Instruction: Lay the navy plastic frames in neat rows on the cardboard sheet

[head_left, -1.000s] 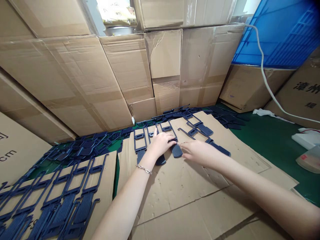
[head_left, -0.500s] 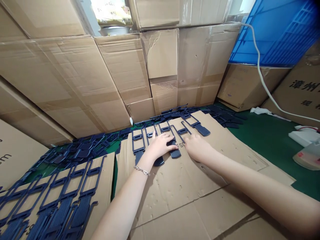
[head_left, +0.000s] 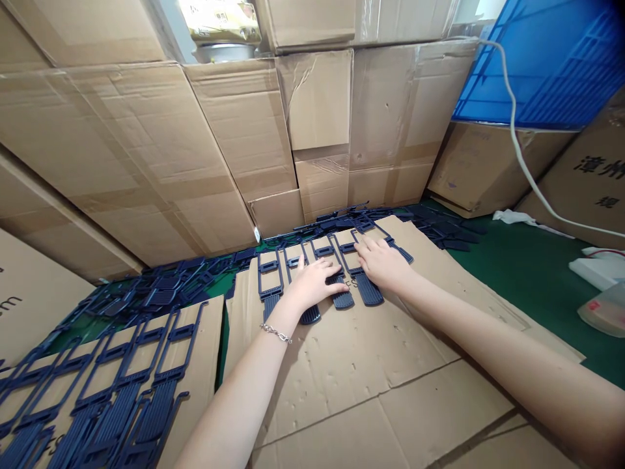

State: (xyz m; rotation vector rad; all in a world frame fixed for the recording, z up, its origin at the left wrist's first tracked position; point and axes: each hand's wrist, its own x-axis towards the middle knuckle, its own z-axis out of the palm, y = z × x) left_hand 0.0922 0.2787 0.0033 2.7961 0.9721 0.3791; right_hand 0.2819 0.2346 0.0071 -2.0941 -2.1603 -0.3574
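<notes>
One dark frame (head_left: 368, 288) lies partly beneath the right grip (head_left: 381, 262).

a silver bracelet (head_left: 276, 333) circles the left wrist (head_left: 288, 318): a shiny metal chain of small linked loops, the links looking bigger toward its right end. just beyond the bracelet, the left hand (head_left: 314, 284) is bare; on its near side, the left forearm (head_left: 244, 397) is bare too. right of the bracelet, the right hand (head_left: 385, 265) and right forearm (head_left: 478, 332) are likewise bare.
</notes>
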